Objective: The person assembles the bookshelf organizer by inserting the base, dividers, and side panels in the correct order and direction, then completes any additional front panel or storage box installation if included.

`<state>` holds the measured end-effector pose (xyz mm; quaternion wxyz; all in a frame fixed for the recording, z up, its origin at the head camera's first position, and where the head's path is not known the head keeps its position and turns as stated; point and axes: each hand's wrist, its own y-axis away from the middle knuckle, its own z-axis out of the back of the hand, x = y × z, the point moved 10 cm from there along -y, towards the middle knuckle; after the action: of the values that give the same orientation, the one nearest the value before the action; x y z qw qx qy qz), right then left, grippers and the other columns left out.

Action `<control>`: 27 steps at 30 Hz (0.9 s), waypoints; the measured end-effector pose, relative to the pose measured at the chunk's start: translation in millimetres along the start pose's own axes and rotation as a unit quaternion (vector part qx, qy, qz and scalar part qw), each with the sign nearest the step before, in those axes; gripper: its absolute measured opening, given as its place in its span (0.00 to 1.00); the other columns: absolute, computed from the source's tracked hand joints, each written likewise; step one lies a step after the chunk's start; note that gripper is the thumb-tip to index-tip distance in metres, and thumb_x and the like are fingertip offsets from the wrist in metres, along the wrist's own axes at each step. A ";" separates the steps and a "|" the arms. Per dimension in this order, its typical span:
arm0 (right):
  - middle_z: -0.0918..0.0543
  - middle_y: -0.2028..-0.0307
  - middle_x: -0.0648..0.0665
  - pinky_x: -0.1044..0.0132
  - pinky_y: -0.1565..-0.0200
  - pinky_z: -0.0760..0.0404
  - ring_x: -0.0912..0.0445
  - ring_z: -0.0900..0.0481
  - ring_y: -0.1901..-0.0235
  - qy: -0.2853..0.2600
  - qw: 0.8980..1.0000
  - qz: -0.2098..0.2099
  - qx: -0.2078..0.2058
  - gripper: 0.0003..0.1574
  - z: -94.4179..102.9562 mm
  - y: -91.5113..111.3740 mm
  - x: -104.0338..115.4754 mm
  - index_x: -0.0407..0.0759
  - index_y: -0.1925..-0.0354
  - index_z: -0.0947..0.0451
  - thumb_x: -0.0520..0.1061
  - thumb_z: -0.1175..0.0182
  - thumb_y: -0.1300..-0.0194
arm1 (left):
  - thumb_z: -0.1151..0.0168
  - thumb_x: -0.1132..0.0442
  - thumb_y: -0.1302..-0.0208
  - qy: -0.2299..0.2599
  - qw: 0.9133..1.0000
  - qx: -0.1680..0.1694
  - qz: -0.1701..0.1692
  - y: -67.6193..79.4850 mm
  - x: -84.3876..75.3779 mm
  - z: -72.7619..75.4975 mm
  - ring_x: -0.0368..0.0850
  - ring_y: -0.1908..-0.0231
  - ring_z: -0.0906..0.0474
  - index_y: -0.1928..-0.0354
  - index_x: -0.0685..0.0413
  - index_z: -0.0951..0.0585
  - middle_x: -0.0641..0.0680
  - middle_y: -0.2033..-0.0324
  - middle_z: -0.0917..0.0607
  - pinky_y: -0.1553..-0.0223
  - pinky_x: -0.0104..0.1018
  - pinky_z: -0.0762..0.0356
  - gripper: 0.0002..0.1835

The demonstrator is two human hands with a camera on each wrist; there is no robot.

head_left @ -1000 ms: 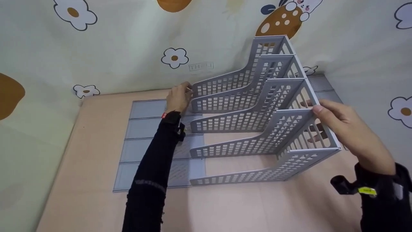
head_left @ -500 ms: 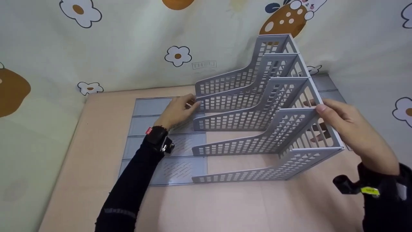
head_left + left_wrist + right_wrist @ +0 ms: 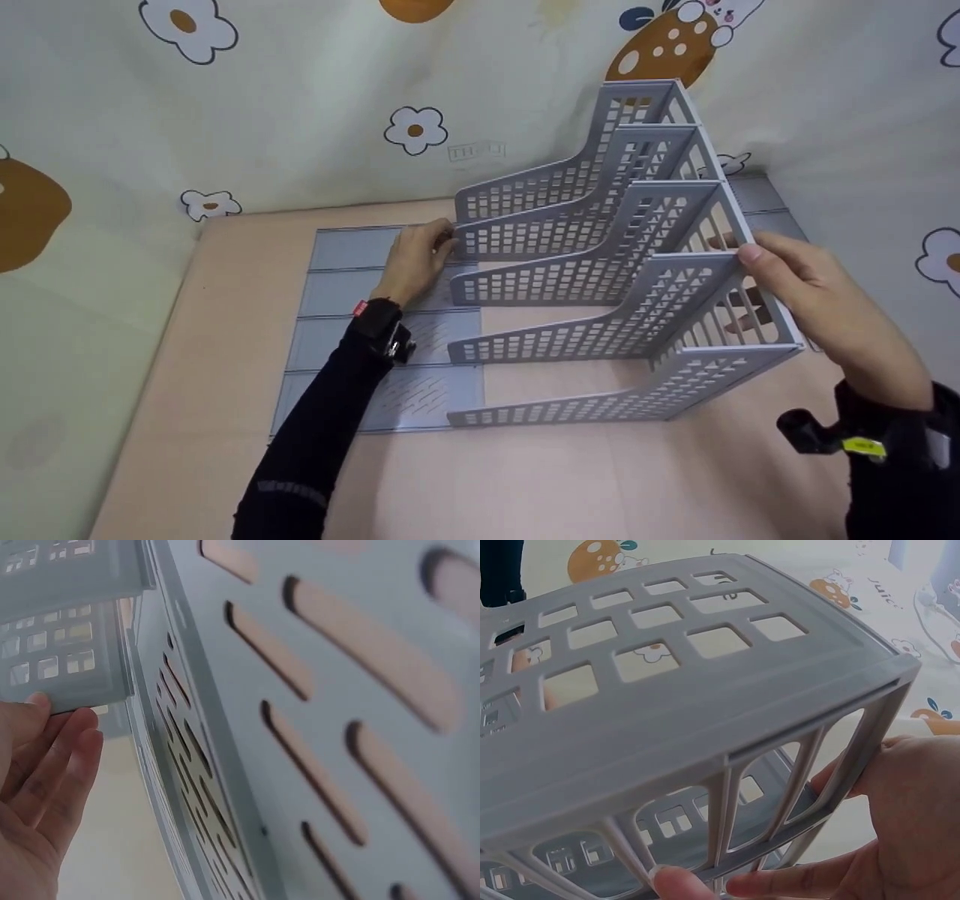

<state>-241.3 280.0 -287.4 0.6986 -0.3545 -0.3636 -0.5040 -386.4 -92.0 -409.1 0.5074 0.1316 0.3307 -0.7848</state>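
A grey plastic magazine file rack (image 3: 694, 259) stands with several perforated, curved dividers and a slatted back. In the head view, my left hand (image 3: 412, 259) is at the low end of the second divider from the wall. In the left wrist view, its thumb and fingers pinch the corner of that perforated divider (image 3: 71, 694). At the right, my right hand (image 3: 814, 292) grips the slatted back, thumb on the top rail and fingers through the gaps. The right wrist view has its fingers curled around the bars. A grey slotted base panel (image 3: 337, 291) lies flat under the low divider ends.
A pale peach tabletop (image 3: 555, 480) carries the rack. Behind it rises a cream cloth (image 3: 300, 112) printed with flowers and fruit. Another flat grey piece (image 3: 757, 196) lies behind the rack at the right.
My left hand has moved from the farthest divider's low end to the second one, nearer me. My right hand keeps its grip on the back. The view has shifted slightly.
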 end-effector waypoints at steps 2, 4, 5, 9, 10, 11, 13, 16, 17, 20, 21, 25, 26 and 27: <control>0.12 0.63 0.43 0.55 0.76 0.14 0.46 0.12 0.73 -0.002 1.000 0.000 0.000 0.24 0.4 0.1 0.1 0.31 0.38 0.25 0.45 0.57 0.17 | 0.32 0.68 0.32 0.000 1.000 -0.001 -0.004 1.3 -0.7 0.8 0.46 0.65 0.16 0.62 0.58 0.17 0.54 0.65 0.12 0.60 0.41 0.19 0.02; 0.12 0.62 0.43 0.56 0.76 0.14 0.47 0.12 0.72 0.001 1.000 0.001 0.002 0.24 0.6 0.2 0.4 0.31 0.37 0.26 0.45 0.57 0.17 | 0.32 0.68 0.33 0.000 1.000 0.000 -0.006 2.6 -0.7 0.8 0.46 0.65 0.17 0.62 0.59 0.17 0.54 0.66 0.12 0.61 0.41 0.19 0.02; 0.12 0.63 0.44 0.56 0.76 0.14 0.47 0.12 0.73 0.001 1.000 0.001 0.003 0.24 0.8 0.2 0.3 0.30 0.37 0.27 0.45 0.57 0.17 | 0.32 0.68 0.33 0.001 1.000 0.000 -0.007 3.1 -0.6 0.4 0.46 0.66 0.17 0.62 0.59 0.17 0.54 0.66 0.12 0.62 0.41 0.19 0.02; 0.12 0.62 0.47 0.57 0.75 0.14 0.48 0.12 0.72 0.009 1.000 0.008 0.006 0.25 0.6 0.1 1.7 0.28 0.35 0.29 0.44 0.57 0.17 | 0.32 0.68 0.32 0.010 1.000 0.001 -0.005 6.2 0.3 -1.1 0.46 0.67 0.18 0.62 0.59 0.17 0.53 0.68 0.13 0.64 0.40 0.20 0.02; 0.12 0.62 0.47 0.57 0.76 0.14 0.48 0.12 0.72 0.005 1.000 0.007 0.005 0.25 0.4 -0.1 1.6 0.28 0.35 0.29 0.44 0.57 0.17 | 0.32 0.68 0.32 0.012 1.000 0.000 -0.006 6.8 0.3 -1.7 0.46 0.67 0.18 0.62 0.59 0.18 0.53 0.68 0.13 0.64 0.40 0.20 0.03; 0.12 0.62 0.47 0.56 0.75 0.14 0.48 0.12 0.72 0.004 1.000 0.008 0.004 0.25 0.3 -0.2 1.8 0.28 0.35 0.28 0.44 0.57 0.17 | 0.33 0.67 0.32 0.013 1.000 0.001 -0.006 7.5 0.4 -2.5 0.47 0.67 0.17 0.62 0.59 0.18 0.54 0.67 0.12 0.63 0.41 0.20 0.03; 0.12 0.62 0.45 0.56 0.75 0.14 0.47 0.12 0.72 0.000 1.000 0.008 0.004 0.24 -0.4 -0.5 1.7 0.30 0.37 0.26 0.44 0.57 0.17 | 0.33 0.67 0.31 0.013 1.000 0.002 -0.007 9.3 0.8 -4.3 0.48 0.66 0.17 0.62 0.60 0.18 0.55 0.67 0.12 0.62 0.41 0.19 0.03; 0.12 0.63 0.43 0.56 0.76 0.14 0.46 0.12 0.73 -0.007 1.000 0.005 0.004 0.23 -1.3 -0.9 0.8 0.32 0.38 0.25 0.44 0.57 0.17 | 0.34 0.67 0.31 0.014 1.000 0.006 -0.008 11.6 1.5 -6.9 0.49 0.65 0.16 0.62 0.61 0.19 0.56 0.65 0.12 0.61 0.41 0.18 0.04; 0.12 0.62 0.44 0.56 0.76 0.14 0.47 0.12 0.73 -0.003 1.000 0.009 0.004 0.23 -1.2 -1.0 1.5 0.32 0.38 0.25 0.43 0.57 0.18 | 0.34 0.68 0.31 0.016 1.000 0.007 -0.007 12.2 1.7 -7.4 0.49 0.64 0.15 0.62 0.61 0.19 0.56 0.65 0.12 0.60 0.40 0.18 0.03; 0.12 0.62 0.46 0.58 0.76 0.14 0.48 0.12 0.73 0.007 1.000 0.019 0.003 0.23 -0.5 -1.1 2.8 0.30 0.37 0.26 0.42 0.57 0.18 | 0.35 0.67 0.30 0.026 1.000 0.011 -0.002 12.6 2.4 -8.2 0.49 0.63 0.16 0.62 0.60 0.19 0.56 0.64 0.12 0.58 0.40 0.18 0.03; 0.12 0.62 0.46 0.58 0.76 0.14 0.48 0.12 0.74 0.008 1.000 0.020 0.003 0.22 -0.2 -0.9 3.0 0.31 0.37 0.25 0.42 0.57 0.18 | 0.35 0.68 0.30 0.030 0.999 0.011 0.002 12.5 2.7 -8.2 0.49 0.62 0.16 0.62 0.60 0.19 0.56 0.64 0.12 0.58 0.40 0.18 0.03; 0.12 0.62 0.46 0.58 0.77 0.14 0.48 0.12 0.73 0.008 1.000 0.022 -0.001 0.22 0.5 -0.8 3.5 0.33 0.38 0.24 0.42 0.57 0.18 | 0.37 0.69 0.29 0.048 0.998 0.019 0.025 14.4 4.9 -6.1 0.49 0.59 0.15 0.56 0.61 0.18 0.57 0.60 0.12 0.55 0.40 0.18 0.04; 0.12 0.62 0.46 0.58 0.76 0.14 0.48 0.12 0.73 0.007 1.000 0.020 -0.003 0.22 0.8 -0.7 3.1 0.34 0.38 0.24 0.42 0.56 0.18 | 0.38 0.70 0.28 0.051 0.998 0.018 0.032 15.5 5.0 -4.2 0.49 0.59 0.15 0.53 0.61 0.18 0.58 0.59 0.12 0.55 0.39 0.17 0.06; 0.12 0.62 0.47 0.57 0.76 0.14 0.49 0.12 0.72 0.005 1.000 0.017 -0.004 0.22 1.0 -0.4 2.5 0.34 0.38 0.24 0.43 0.56 0.18 | 0.39 0.69 0.28 0.052 0.998 0.017 0.038 16.8 5.3 -1.8 0.49 0.58 0.15 0.51 0.61 0.18 0.58 0.58 0.12 0.54 0.39 0.17 0.07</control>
<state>-241.3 279.7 -284.8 0.7074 -0.3605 -0.3524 -0.4954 -374.2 -99.0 -419.8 0.5163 0.1933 0.3385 -0.7626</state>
